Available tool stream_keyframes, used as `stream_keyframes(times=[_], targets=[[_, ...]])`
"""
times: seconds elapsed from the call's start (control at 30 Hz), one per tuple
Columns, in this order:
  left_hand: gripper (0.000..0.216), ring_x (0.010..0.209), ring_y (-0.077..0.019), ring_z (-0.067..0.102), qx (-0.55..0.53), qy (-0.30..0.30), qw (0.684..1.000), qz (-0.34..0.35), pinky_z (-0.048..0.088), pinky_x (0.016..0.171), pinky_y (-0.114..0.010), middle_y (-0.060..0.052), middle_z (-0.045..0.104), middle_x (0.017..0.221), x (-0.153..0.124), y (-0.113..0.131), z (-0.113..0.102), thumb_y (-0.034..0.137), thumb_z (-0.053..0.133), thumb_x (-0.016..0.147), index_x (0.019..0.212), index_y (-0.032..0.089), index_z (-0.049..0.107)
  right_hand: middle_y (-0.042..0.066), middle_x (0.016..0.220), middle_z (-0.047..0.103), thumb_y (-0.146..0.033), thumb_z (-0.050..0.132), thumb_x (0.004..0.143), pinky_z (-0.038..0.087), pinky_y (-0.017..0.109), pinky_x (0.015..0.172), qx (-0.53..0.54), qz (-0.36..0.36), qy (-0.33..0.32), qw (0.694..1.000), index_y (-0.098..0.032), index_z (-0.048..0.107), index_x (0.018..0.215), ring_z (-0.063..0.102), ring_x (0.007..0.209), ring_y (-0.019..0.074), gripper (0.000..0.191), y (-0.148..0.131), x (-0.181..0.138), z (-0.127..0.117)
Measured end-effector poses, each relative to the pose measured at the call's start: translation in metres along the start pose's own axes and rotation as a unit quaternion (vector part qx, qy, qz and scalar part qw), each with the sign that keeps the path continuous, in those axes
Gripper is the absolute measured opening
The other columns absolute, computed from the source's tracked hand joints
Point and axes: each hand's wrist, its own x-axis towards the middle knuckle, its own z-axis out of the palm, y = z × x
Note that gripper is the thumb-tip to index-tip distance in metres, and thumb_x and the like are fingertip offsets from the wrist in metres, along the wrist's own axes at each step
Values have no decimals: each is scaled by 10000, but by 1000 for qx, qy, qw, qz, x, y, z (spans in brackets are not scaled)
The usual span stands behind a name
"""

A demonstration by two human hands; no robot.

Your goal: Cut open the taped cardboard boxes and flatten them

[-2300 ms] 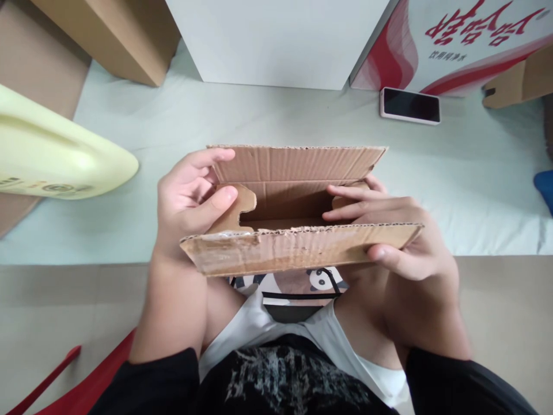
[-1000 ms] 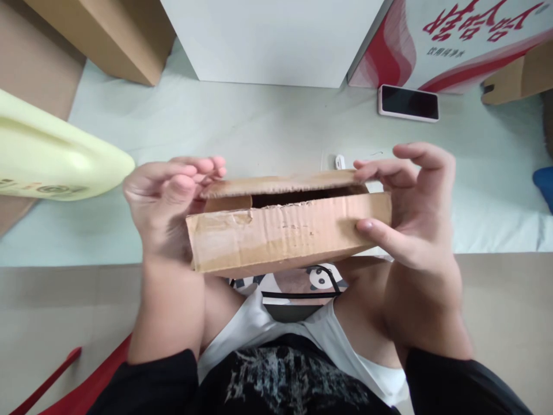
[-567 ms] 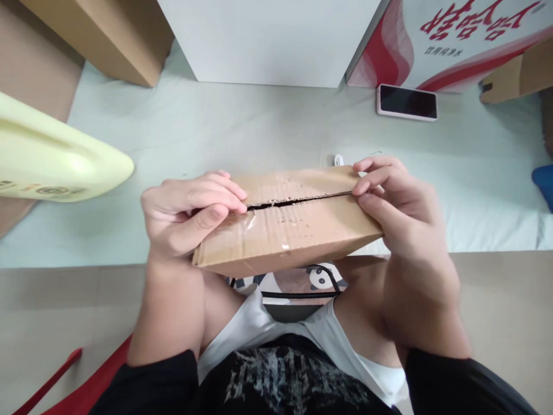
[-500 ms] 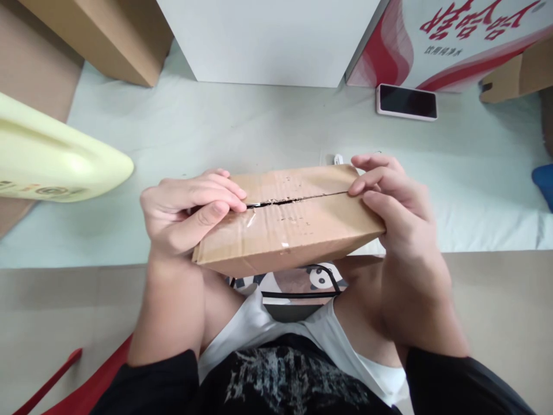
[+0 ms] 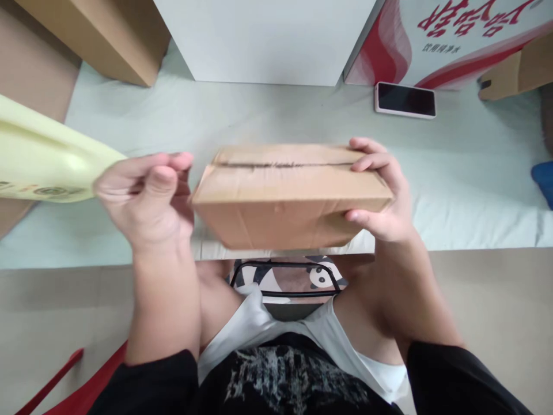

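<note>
A brown cardboard box [image 5: 285, 190] with its top flaps folded shut hangs just above the near edge of the pale table [image 5: 259, 115]. My right hand [image 5: 384, 196] grips its right end, fingers over the top and thumb under the front edge. My left hand [image 5: 144, 196] is off the box, a little to the left of its left end. Its fingers are loosely stretched toward the box with nothing in them, and it is slightly blurred.
A pale yellow plastic piece [image 5: 43, 167] lies at the left. At the back are a brown carton [image 5: 108, 34], a white box [image 5: 263, 40], a red-and-white carton [image 5: 453, 40] and a phone [image 5: 405, 100]. A panda-print bag [image 5: 298, 276] sits on my lap.
The open flaps were folded down until the box was shut. My left hand then let go and drew left, and the box tipped so its front face shows, carried by my right hand.
</note>
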Motion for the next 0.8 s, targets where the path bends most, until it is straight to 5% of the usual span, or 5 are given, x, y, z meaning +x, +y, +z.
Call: stream_keyframes(times=[0.17, 0.3, 0.4, 0.53, 0.8], targets=[[203, 491, -72, 691, -46, -206, 975, 72, 573, 477, -170, 77, 775, 658, -1, 11, -1, 356, 820, 917, 759, 231, 792, 67, 1397, 551, -669, 840, 680, 397, 629, 1215, 13, 48, 150, 987, -334, 607, 1142, 545, 1376, 386, 616, 8, 2, -4], [166, 603, -120, 751, 1, -545, 837, -46, 603, 549, -192, -6, 793, 729, -24, 35, 27, 241, 684, 1004, 890, 206, 800, 53, 1409, 548, -738, 829, 635, 435, 634, 1183, 1, 79, 151, 985, -357, 602, 1134, 531, 1389, 392, 667, 8, 4, -3], [385, 1085, -155, 788, 60, -656, 737, -152, 639, 922, -235, -33, 803, 1235, -39, 44, 44, 18, 592, 963, 1214, 250, 769, 51, 1386, 560, -742, 846, 605, 456, 636, 1164, 16, 100, 156, 983, -364, 599, 1117, 517, 1402, 390, 682, 7, 5, -2], [416, 1120, -184, 780, 77, -693, 678, -230, 619, 967, -251, -23, 796, 1260, -43, 41, 45, 162, 752, 903, 1308, 250, 721, 49, 1351, 572, -658, 899, 592, 511, 598, 1105, 70, 121, 166, 976, -356, 604, 1078, 540, 1371, 373, 643, 4, 4, -1], [209, 769, -113, 795, 49, -597, 769, -223, 619, 718, -167, 28, 829, 865, -36, 38, 39, 92, 692, 932, 1060, 234, 776, 38, 1288, 600, -631, 916, 593, 540, 525, 1076, 89, 144, 184, 968, -341, 613, 1025, 587, 1301, 331, 602, -6, 7, 3]])
